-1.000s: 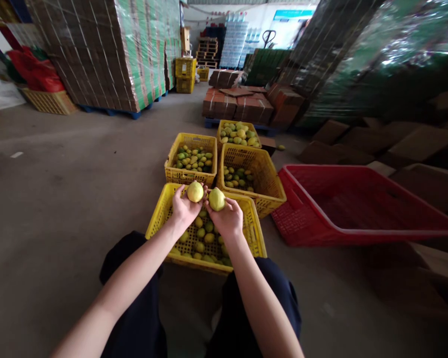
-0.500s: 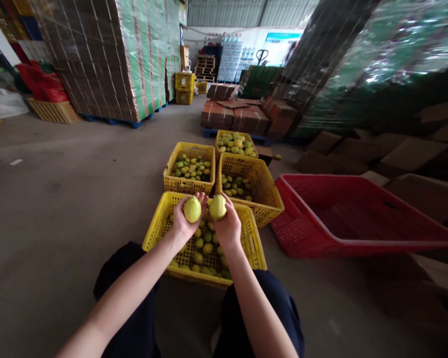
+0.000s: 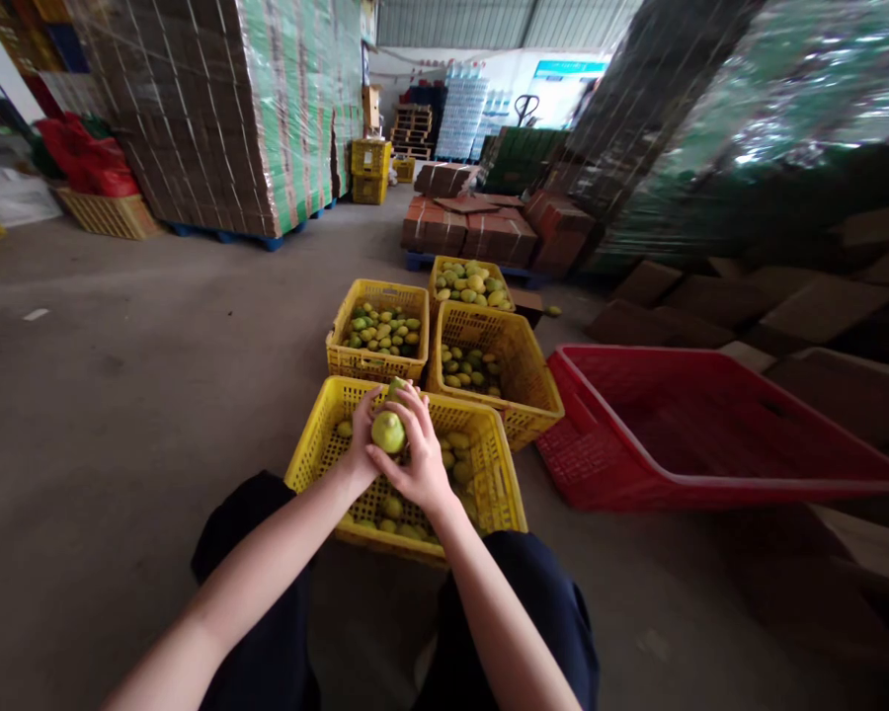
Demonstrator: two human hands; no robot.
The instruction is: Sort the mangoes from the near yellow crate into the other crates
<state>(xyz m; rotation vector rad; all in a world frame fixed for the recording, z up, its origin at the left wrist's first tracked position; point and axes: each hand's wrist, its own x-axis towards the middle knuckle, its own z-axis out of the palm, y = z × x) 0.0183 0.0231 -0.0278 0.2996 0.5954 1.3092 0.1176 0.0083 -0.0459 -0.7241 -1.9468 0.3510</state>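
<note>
Two yellow-green lemons are between my hands, above the near yellow crate (image 3: 315, 434). The nearer lemon (image 3: 389, 433) shows its nippled end towards me. Behind it, a second lemon (image 3: 397, 389) is partly covered by fingers. My left hand (image 3: 360, 439) cups the fruit from the left. From the right, my right hand (image 3: 421, 449) curls its fingers over the top, with its thumb below the nearer lemon. Which hand bears the farther one is hard to tell. Loose lemons (image 3: 459, 459) lie in the crate underneath, some hidden by my hands.
Beyond stand a left yellow crate (image 3: 377, 367), a right yellow crate (image 3: 529, 370) and a far yellow crate (image 3: 439, 286), all holding fruit. A large red bin (image 3: 600, 464) is at right, near flattened cartons (image 3: 800, 306). Wrapped pallet stacks (image 3: 288, 128) rise on both sides.
My hands, each holding a lemon apart, have come together. The right hand has moved left and its fingers now close over the fruit beside my left hand.
</note>
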